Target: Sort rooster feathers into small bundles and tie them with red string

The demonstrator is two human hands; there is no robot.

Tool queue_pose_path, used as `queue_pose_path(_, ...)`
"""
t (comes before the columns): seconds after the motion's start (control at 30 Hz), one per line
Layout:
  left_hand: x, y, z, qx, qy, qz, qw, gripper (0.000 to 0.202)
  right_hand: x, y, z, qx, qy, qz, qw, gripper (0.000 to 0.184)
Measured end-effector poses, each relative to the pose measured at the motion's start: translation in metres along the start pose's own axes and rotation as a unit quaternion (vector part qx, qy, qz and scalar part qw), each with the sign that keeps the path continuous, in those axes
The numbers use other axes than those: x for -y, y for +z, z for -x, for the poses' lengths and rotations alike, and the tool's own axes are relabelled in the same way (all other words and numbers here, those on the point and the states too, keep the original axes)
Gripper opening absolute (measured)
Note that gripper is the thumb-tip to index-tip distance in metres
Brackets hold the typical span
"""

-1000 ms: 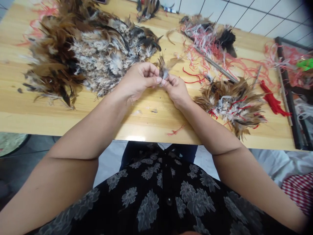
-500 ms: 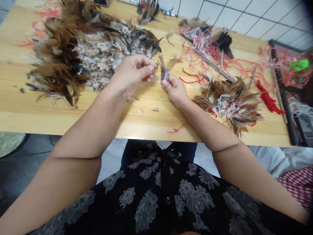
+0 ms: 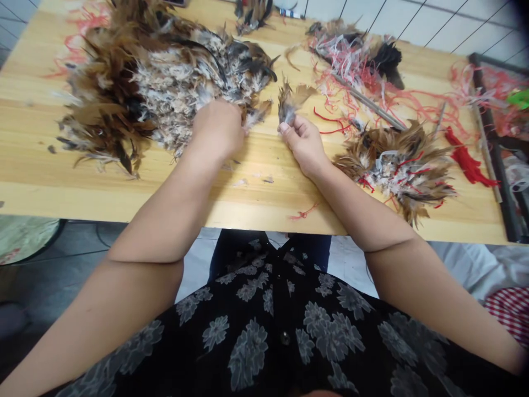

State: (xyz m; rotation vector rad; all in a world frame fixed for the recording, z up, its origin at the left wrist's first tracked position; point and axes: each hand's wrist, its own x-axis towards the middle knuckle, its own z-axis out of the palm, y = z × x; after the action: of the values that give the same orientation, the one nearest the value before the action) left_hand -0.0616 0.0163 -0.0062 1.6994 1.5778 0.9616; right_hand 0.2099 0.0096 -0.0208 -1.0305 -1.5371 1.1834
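Note:
My left hand (image 3: 219, 129) is curled at the right edge of a large pile of brown, black and whitish feathers (image 3: 173, 82). Its fingertips are mostly hidden and slightly blurred. A small brown feather with a pale base (image 3: 260, 113) sticks out from them, apparently pinched there. To the right, my right hand (image 3: 306, 143) is closed, thumb against fingers, on a small bunch of feathers (image 3: 287, 107). The bunch points up and away from me, its downy grey base at the thumb.
Beside my right forearm lies a heap of brown feathers with red ties (image 3: 392, 165). Red yarn (image 3: 471, 157), a thin stick (image 3: 367, 102) and tangled pink and white strings (image 3: 347, 58) are farther right. A dark-framed tray (image 3: 491, 149) stands at the table's right end.
My left hand has moved left and down to the pile's edge, and a feather now shows at its fingers. My right hand still holds its bunch. The whole view has shifted slightly.

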Motion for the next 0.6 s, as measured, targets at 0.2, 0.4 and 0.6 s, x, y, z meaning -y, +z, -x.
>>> queue_pose_path(0.2, -0.034, -0.001, 0.011, 0.011, -0.025, -0.079, 0.997, 0.051, 0.0, -0.001, 0.001, 0.017, -0.003, 0.007, 1.0, 0.052)
queue_pose_path(0.4, -0.053, -0.015, 0.021, 0.014, 0.01, 0.07, 0.997, 0.04, 0.001, 0.005, 0.003, 0.018, 0.003, -0.004, 1.0, 0.05)
queue_pose_path(0.6, -0.048, -0.001, 0.021, 0.05, 0.029, 0.192, 0.98, 0.037, 0.006, 0.007, 0.002, -0.006, 0.023, -0.027, 0.999, 0.064)
